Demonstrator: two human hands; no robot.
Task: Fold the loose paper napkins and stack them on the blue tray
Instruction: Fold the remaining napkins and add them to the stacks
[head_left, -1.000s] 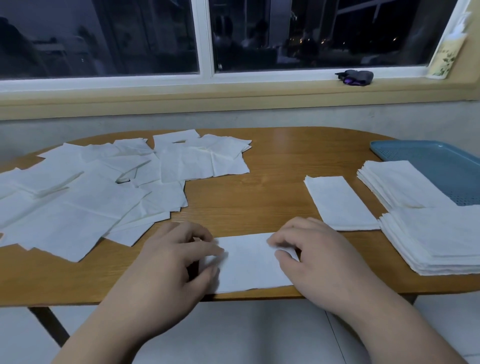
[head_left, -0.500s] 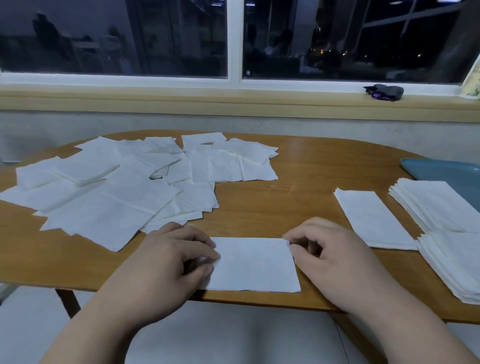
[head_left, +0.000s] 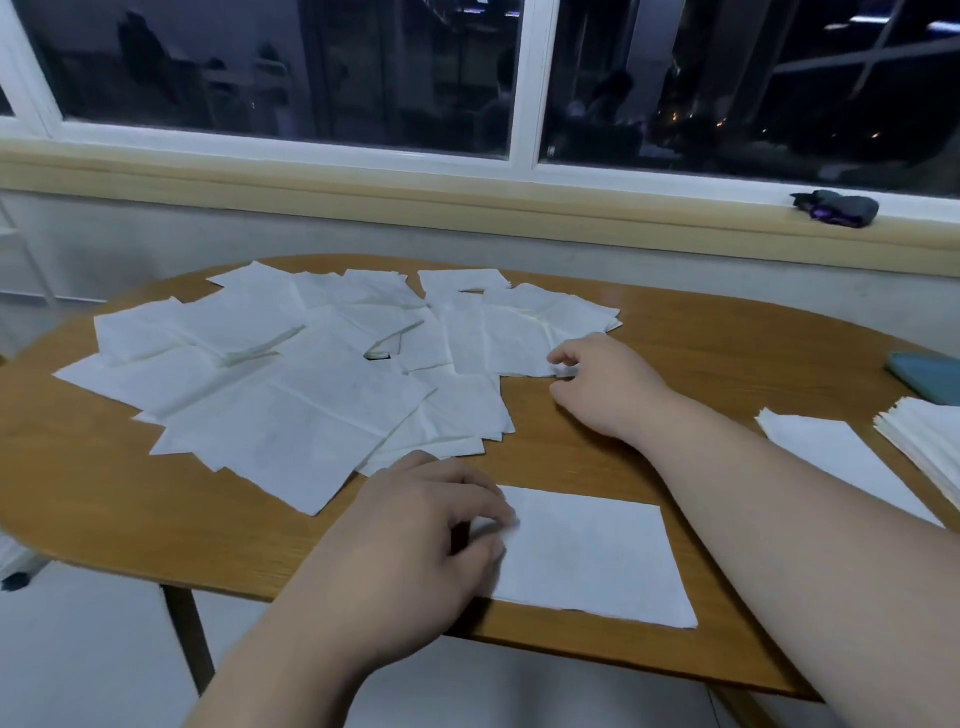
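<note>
The folded napkin is lying flat at the near edge of the tabletop, and your left hand is pinching its left end with curled fingers. Your right hand is sitting well forward, arm stretched out, its fingers pinching the near corner of a loose napkin in the spread pile. The folded stack and blue tray are showing at the far right.
</note>
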